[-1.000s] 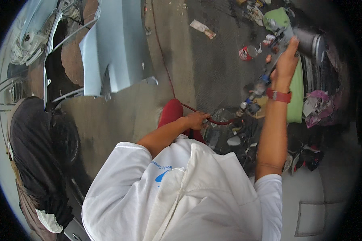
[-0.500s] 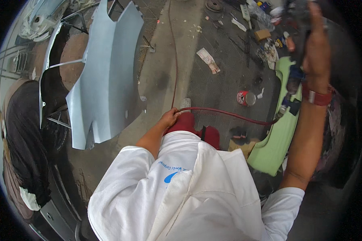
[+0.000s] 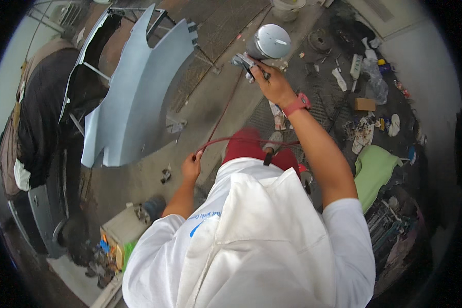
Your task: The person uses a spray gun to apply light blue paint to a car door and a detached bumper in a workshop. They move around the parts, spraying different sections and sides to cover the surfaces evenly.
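Observation:
My right hand [image 3: 278, 86], a red band on its wrist, is wrapped round the grip of a spray gun [image 3: 244, 64]. A round silver cup [image 3: 271, 41] sits on top of the gun. Down by my left side, my left hand [image 3: 191, 165] is closed on a dark red air hose [image 3: 226, 139], which crosses in front of my legs. Left of the gun, a silver-blue car fender [image 3: 133, 97] is held up on a metal stand [image 3: 95, 71]. The gun is apart from the fender. My right fingers are partly hidden behind the gun.
A light green car panel [image 3: 374, 174] lies at right. Tools, a cardboard box [image 3: 365, 104] and plastic litter the floor beyond it. Dark cloth [image 3: 46, 113] covers something at far left. A pale bin [image 3: 287, 9] stands at the far edge, a boxy container [image 3: 123, 226] at lower left.
My right hand has swung left with the spray gun, from the far right toward the fender. The view has turned right-to-left across the floor; my left hand keeps the hose.

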{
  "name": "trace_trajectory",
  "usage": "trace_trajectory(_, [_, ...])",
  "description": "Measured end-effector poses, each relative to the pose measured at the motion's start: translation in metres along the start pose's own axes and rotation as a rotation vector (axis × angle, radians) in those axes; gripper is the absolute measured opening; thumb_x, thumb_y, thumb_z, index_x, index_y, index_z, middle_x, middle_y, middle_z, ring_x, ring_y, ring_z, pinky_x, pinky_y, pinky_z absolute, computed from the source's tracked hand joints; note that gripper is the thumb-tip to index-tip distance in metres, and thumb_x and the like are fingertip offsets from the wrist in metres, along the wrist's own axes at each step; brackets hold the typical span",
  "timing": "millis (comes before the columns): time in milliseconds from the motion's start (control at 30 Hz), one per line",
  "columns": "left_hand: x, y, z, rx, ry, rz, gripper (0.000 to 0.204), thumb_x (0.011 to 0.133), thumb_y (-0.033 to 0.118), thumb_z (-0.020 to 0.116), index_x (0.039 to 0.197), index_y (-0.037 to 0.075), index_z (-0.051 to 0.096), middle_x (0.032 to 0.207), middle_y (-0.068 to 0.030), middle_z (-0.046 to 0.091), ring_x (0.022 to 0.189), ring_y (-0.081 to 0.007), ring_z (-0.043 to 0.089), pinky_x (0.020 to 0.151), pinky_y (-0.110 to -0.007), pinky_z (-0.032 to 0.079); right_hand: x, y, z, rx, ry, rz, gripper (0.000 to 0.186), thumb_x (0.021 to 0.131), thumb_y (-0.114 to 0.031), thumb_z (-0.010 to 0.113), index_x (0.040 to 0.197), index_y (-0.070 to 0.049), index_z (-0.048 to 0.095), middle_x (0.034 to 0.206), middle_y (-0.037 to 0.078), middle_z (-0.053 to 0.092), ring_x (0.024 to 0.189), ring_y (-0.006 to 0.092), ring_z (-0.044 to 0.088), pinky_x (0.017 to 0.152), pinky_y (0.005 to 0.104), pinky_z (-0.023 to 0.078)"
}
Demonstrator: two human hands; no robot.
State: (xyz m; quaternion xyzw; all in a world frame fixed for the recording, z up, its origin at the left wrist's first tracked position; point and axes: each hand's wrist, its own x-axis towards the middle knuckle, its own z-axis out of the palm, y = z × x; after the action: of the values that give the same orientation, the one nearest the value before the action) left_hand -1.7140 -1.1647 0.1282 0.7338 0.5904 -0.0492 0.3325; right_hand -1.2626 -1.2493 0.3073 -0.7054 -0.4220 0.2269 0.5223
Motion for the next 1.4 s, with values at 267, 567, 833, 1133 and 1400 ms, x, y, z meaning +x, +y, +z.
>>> trace_trajectory(267, [-0.043,0.105,0.067,-0.121,0.089,-0.320,0.061,0.096,0.062,0.064,0.096,0.002,0.074,0.086,-0.0207,0.072,0.085,-0.0376,0.069,0.081,-0.045,0.052,0.083,0.083,-0.007,0.039,-0.255,-0.145,0.052,0.105,-0.047,0.053,0.136,-0.008,0.066,0.113,0.026,0.072,0.109,0.0471,0.066,0.093,0.0490,0.053])
trace_trajectory(567, [0.031,0.208,0.094,-0.020,-0.112,-0.431,0.075,0.092,0.074,0.058,0.104,0.002,0.077,0.103,-0.0248,0.075,0.104,-0.0425,0.071,0.090,-0.048,0.052,0.220,0.152,0.002,-0.021,-0.538,-0.119,0.052,0.103,-0.050,0.054,0.133,-0.010,0.070,0.113,0.025,0.072,0.106,0.0463,0.068,0.094,0.0486,0.055])
trace_trajectory(833, [0.029,0.301,0.096,-0.051,-0.038,-0.695,0.076,0.094,0.072,0.056,0.105,-0.001,0.076,0.102,-0.0261,0.074,0.103,-0.0441,0.071,0.092,-0.048,0.052,0.326,0.167,-0.019,0.238,-0.393,-0.452,0.044,0.099,-0.047,0.063,0.119,-0.008,0.073,0.110,0.020,0.074,0.103,0.0424,0.069,0.091,0.0485,0.056])
trace_trajectory(1133, [0.002,0.432,0.165,-0.212,-0.001,-0.964,0.080,0.091,0.074,0.061,0.112,-0.002,0.075,0.109,-0.0259,0.074,0.110,-0.0412,0.071,0.096,-0.046,0.052,0.352,0.213,-0.004,0.204,-0.946,-0.405,0.051,0.100,-0.053,0.059,0.124,-0.010,0.072,0.114,0.021,0.073,0.103,0.0420,0.069,0.090,0.0484,0.056])
trace_trajectory(1400, [-0.011,0.507,0.207,-0.341,0.011,-1.061,0.078,0.092,0.073,0.059,0.113,0.000,0.075,0.110,-0.0245,0.074,0.110,-0.0414,0.070,0.097,-0.047,0.052,0.360,0.211,0.019,0.091,-1.245,-0.295,0.052,0.102,-0.049,0.057,0.131,-0.007,0.069,0.119,0.024,0.071,0.107,0.0446,0.068,0.095,0.0480,0.055])
